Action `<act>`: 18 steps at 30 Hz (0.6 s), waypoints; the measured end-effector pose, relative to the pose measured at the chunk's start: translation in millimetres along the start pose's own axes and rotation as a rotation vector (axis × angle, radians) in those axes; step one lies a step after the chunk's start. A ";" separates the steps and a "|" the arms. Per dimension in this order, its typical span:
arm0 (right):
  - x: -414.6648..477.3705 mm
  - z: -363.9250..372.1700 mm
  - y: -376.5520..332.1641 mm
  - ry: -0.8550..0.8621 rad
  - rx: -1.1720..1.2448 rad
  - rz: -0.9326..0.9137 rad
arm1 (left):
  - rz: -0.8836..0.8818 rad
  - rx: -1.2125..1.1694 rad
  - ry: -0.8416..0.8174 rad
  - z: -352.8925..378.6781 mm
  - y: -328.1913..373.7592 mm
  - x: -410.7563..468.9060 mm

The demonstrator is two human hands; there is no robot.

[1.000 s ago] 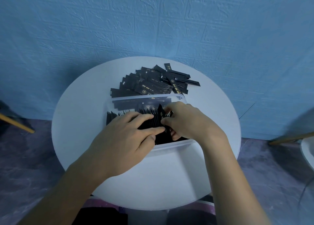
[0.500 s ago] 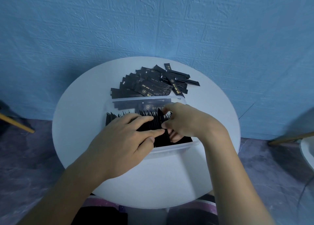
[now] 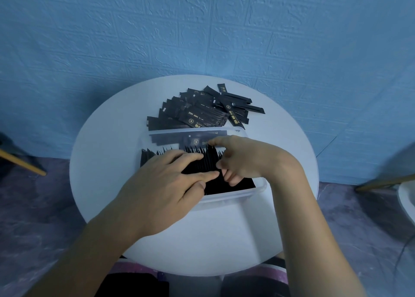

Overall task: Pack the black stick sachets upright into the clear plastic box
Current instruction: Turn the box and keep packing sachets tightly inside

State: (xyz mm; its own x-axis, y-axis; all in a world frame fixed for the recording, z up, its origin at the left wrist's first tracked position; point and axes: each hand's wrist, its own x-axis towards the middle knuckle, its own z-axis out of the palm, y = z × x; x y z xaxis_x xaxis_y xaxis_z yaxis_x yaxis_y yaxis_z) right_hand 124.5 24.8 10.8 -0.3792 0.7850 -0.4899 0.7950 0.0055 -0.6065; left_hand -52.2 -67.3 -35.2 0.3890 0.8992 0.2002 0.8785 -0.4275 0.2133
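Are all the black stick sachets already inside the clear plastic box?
No, a pile of black stick sachets lies on the round white table behind the clear plastic box.

Left grip [image 3: 161,191] lies flat, fingers straight; right grip [image 3: 242,159] curls, forefinger stretched leftward.

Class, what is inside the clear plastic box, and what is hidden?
A row of black stick sachets stands upright in the clear plastic box. The left hand presses flat on them; the right hand curls among them. Sachets beneath both hands and the box floor are covered.
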 end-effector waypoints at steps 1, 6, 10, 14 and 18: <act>1.3 0.6 0.8 0.021 -0.016 -0.004 | -0.009 -0.039 -0.021 -1.9 0.4 0.7; 7.3 3.3 5.1 0.097 -0.080 0.023 | -0.038 -0.098 -0.099 -6.3 3.2 4.5; 1.7 3.8 3.3 0.130 -0.101 0.006 | -0.059 -0.087 -0.161 -5.9 1.1 6.4; -3.3 4.5 2.8 0.148 -0.091 0.006 | -0.007 0.004 -0.155 -9.2 -4.4 8.6; -4.5 2.9 4.2 0.146 -0.108 0.004 | 0.025 0.035 -0.155 -7.1 -7.3 11.6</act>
State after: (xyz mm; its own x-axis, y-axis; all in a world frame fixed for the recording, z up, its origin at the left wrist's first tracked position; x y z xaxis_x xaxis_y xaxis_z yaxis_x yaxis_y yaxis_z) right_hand 128.2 19.5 8.7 -0.3091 0.8668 -0.3914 0.8459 0.0625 -0.5297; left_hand -56.1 -54.4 -27.7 0.4464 0.8932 0.0546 0.8761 -0.4486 0.1763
